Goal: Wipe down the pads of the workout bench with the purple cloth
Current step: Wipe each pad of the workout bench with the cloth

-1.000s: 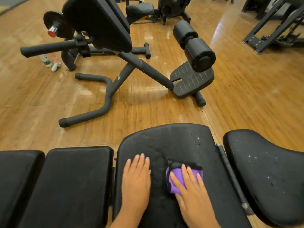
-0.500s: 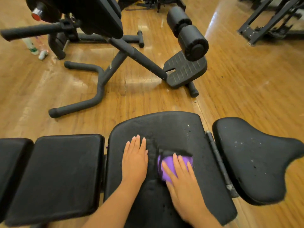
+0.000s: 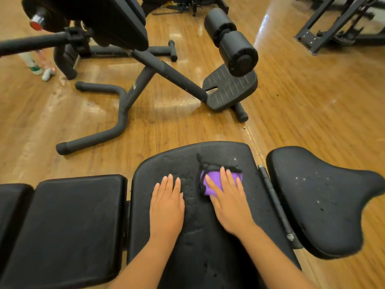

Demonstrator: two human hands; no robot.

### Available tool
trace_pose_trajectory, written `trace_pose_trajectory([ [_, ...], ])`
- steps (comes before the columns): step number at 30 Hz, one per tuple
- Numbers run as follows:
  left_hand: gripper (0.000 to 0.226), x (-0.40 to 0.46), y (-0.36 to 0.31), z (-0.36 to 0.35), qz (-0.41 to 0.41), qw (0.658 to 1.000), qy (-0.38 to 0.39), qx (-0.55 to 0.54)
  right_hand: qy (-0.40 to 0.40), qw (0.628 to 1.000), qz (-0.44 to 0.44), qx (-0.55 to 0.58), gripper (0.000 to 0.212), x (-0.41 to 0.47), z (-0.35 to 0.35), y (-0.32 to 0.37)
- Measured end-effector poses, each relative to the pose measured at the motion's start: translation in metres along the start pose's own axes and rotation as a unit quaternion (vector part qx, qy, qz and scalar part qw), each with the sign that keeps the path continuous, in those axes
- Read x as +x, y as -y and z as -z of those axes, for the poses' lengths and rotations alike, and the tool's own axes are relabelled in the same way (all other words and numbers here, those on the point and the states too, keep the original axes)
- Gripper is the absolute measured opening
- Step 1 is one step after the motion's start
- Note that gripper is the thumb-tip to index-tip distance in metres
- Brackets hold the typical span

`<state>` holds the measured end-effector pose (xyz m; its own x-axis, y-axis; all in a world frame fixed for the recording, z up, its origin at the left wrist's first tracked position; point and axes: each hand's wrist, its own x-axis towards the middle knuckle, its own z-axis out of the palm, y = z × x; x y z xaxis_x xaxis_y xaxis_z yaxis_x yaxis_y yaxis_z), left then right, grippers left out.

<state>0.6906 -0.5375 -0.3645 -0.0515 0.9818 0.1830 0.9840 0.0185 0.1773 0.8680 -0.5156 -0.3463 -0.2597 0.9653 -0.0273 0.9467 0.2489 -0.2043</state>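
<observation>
The workout bench lies across the bottom of the head view as black pads. Both hands rest on the middle pad, which is worn and cracked. My right hand presses flat on the purple cloth, a black-edged cloth folded small, near the pad's far right part. My left hand lies flat on the same pad, fingers together, holding nothing. A square pad sits to the left and a curved seat pad speckled with small white spots to the right.
A black hyperextension bench with roller pads and a foot plate stands on the wooden floor just beyond. Two bottles sit on the floor at far left. A metal frame stands at far right.
My right hand has pushed the purple cloth away from me toward the far edge of the middle pad. The left hand has stayed flat beside it. The camera has tilted lower.
</observation>
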Motion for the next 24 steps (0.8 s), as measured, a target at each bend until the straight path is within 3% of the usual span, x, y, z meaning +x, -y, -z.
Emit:
trace_pose_trajectory([
  [6,0.043,0.001,0.0,0.0,-0.005,1.0,0.009,0.018,0.035,0.999,-0.011,-0.007,0.05,0.078,0.012,-0.017],
  [10,0.042,0.002,-0.001,0.002,-0.006,1.0,0.017,0.013,0.052,0.998,0.035,0.011,0.05,0.021,0.016,-0.019],
  [17,0.042,-0.001,0.001,0.005,0.0,1.0,0.023,0.009,-0.002,0.994,0.105,-0.042,0.053,-0.176,-0.011,-0.031],
  [20,0.042,-0.001,0.001,0.005,-0.002,1.0,0.026,0.01,-0.016,0.992,0.112,-0.064,0.054,-0.192,-0.014,-0.04],
  [22,0.042,-0.001,0.001,0.006,0.0,1.0,0.024,0.008,-0.008,0.997,0.073,-0.02,0.063,-0.174,-0.01,-0.044],
  [24,0.042,-0.001,0.0,0.006,0.002,1.0,0.023,0.01,-0.006,1.0,0.007,0.012,0.055,-0.139,-0.006,-0.049],
])
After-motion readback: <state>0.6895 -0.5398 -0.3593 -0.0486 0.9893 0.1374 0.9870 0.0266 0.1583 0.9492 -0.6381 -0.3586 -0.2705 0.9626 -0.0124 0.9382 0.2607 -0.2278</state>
